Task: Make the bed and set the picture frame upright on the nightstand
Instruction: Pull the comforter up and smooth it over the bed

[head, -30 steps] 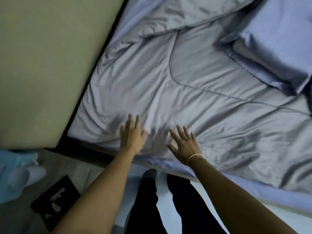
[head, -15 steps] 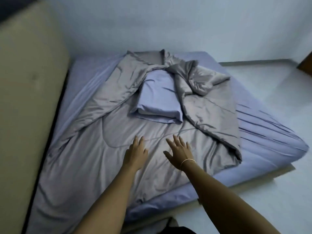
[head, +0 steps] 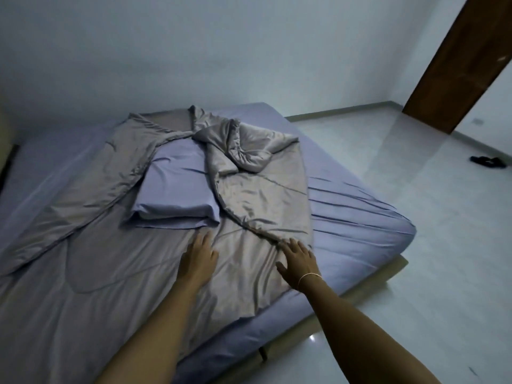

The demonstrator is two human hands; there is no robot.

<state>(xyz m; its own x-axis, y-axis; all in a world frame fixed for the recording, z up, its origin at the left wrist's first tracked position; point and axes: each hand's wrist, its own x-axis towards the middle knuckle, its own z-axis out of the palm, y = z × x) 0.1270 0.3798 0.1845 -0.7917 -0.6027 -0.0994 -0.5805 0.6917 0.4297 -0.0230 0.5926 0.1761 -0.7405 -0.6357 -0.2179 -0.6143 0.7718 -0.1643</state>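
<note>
Your left hand (head: 198, 254) lies flat, fingers straight, on the rumpled grey satin quilt (head: 116, 267), just before the lavender pillow (head: 177, 195). Your right hand (head: 299, 259), fingers spread and holding nothing, touches the quilt's folded edge. The quilt is bunched over the lavender fitted sheet (head: 357, 217) on the low bed.
</note>
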